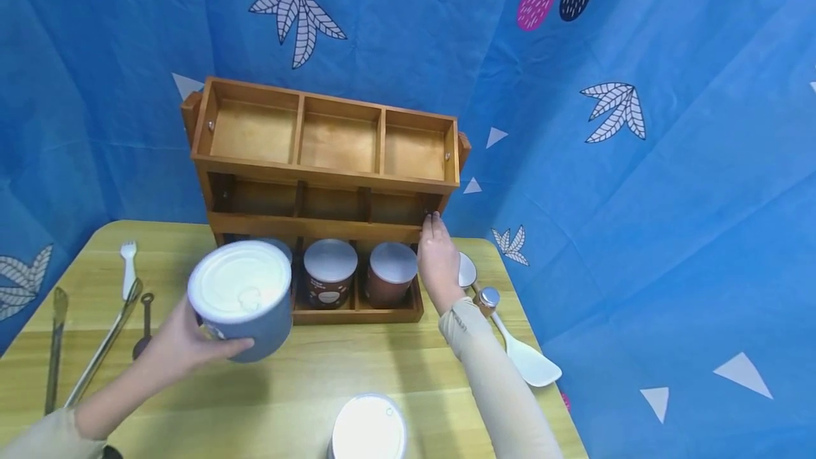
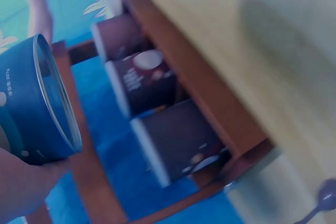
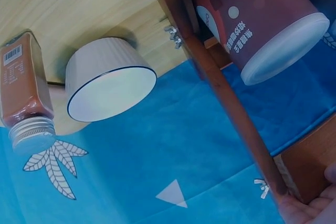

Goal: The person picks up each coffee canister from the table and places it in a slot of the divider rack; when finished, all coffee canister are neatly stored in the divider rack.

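Observation:
My left hand (image 1: 191, 342) grips a blue can with a white lid (image 1: 239, 285), raised off the table in front of the left end of a wooden three-tier rack (image 1: 325, 168). The can's metal-rimmed end (image 2: 55, 93) shows in the left wrist view. At the rack's right end, my right hand (image 1: 438, 261) holds the edge of the middle tier; fingers (image 3: 310, 211) lie against the wood in the right wrist view. Three dark cans stand in the bottom tier: a middle can (image 1: 328, 275), a right can (image 1: 391, 275) and a left can (image 2: 181, 140), mostly hidden in the head view.
Another white-lidded can (image 1: 368, 427) stands at the front. On the left lie a white fork (image 1: 129, 268), metal tongs (image 1: 105, 346) and a dark spoon (image 1: 146, 324). On the right are a white bowl (image 3: 110, 82), a spice bottle (image 3: 26, 87) and a white spatula (image 1: 532, 363).

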The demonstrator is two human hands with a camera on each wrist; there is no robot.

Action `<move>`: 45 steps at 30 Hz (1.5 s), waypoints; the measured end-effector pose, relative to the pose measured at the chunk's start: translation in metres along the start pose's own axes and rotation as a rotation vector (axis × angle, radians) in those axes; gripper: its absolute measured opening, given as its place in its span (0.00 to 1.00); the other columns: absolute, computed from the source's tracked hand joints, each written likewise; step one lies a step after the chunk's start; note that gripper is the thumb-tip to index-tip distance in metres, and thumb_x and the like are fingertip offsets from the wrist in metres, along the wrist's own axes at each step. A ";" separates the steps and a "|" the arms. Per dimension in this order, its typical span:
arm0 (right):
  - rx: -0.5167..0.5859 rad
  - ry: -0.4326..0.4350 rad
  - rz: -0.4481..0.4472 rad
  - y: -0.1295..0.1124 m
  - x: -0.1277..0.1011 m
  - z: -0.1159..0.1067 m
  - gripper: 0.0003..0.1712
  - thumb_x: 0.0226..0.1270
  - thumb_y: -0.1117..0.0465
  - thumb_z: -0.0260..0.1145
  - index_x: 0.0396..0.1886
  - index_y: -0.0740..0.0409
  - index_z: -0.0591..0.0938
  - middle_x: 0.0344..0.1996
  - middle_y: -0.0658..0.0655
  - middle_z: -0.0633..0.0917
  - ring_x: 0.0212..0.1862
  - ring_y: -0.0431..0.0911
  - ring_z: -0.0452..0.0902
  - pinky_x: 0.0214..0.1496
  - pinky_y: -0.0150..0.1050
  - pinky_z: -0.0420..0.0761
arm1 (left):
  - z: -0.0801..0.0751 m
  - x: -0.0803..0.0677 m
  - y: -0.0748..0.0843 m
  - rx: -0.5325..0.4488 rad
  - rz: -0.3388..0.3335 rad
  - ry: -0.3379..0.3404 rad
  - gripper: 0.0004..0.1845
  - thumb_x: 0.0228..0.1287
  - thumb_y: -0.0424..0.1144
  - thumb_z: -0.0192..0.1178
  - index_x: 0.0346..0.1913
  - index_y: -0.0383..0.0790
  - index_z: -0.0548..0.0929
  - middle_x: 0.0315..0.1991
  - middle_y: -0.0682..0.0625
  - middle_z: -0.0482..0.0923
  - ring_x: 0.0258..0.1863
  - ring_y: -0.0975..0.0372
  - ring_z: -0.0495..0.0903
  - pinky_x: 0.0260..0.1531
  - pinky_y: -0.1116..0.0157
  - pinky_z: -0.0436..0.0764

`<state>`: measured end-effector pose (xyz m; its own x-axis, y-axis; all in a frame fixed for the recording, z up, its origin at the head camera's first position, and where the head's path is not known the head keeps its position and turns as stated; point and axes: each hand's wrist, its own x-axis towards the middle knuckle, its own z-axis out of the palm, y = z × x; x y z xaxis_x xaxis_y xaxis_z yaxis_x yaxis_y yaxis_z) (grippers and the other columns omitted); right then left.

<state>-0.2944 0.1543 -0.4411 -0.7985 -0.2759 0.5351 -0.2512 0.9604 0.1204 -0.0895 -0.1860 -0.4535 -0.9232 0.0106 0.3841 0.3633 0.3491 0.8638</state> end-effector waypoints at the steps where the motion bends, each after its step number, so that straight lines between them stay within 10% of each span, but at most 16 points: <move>1: -0.001 0.006 -0.002 0.001 0.000 0.000 0.22 0.74 0.62 0.57 0.63 0.67 0.75 0.63 0.64 0.79 0.64 0.53 0.77 0.61 0.43 0.82 | -0.003 0.007 0.004 0.002 -0.003 0.009 0.60 0.37 0.24 0.78 0.76 0.45 0.55 0.61 0.70 0.65 0.58 0.82 0.67 0.52 0.87 0.70; 13: 0.000 0.112 -0.057 0.001 -0.002 -0.003 0.21 0.69 0.67 0.60 0.60 0.70 0.78 0.58 0.65 0.82 0.61 0.54 0.80 0.59 0.42 0.83 | -0.048 0.079 0.066 0.070 0.063 0.107 0.58 0.40 0.24 0.76 0.75 0.55 0.56 0.64 0.60 0.66 0.59 0.73 0.67 0.47 0.83 0.69; 25: -0.022 0.105 -0.048 0.006 -0.001 -0.005 0.22 0.68 0.66 0.61 0.61 0.68 0.77 0.60 0.64 0.81 0.61 0.53 0.79 0.56 0.42 0.84 | -0.071 0.147 0.119 0.049 0.065 0.280 0.54 0.50 0.31 0.73 0.75 0.61 0.53 0.73 0.58 0.60 0.70 0.65 0.60 0.75 0.62 0.61; 35: -0.017 0.107 -0.049 0.007 -0.006 -0.004 0.23 0.66 0.67 0.62 0.60 0.68 0.77 0.60 0.64 0.81 0.61 0.53 0.80 0.57 0.41 0.84 | -0.061 0.189 0.111 0.074 0.028 0.438 0.55 0.49 0.41 0.74 0.76 0.60 0.49 0.75 0.57 0.58 0.74 0.66 0.58 0.77 0.64 0.57; 45: -0.029 0.114 -0.047 0.007 -0.012 -0.007 0.23 0.67 0.65 0.63 0.60 0.68 0.78 0.59 0.63 0.82 0.60 0.52 0.81 0.57 0.40 0.84 | -0.047 0.197 0.096 0.122 0.128 0.511 0.58 0.44 0.36 0.77 0.75 0.55 0.50 0.75 0.54 0.57 0.74 0.66 0.58 0.76 0.68 0.56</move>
<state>-0.2829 0.1646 -0.4411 -0.7183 -0.3162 0.6198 -0.2697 0.9477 0.1709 -0.2310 -0.1939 -0.2792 -0.6829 -0.3868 0.6197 0.4234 0.4817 0.7673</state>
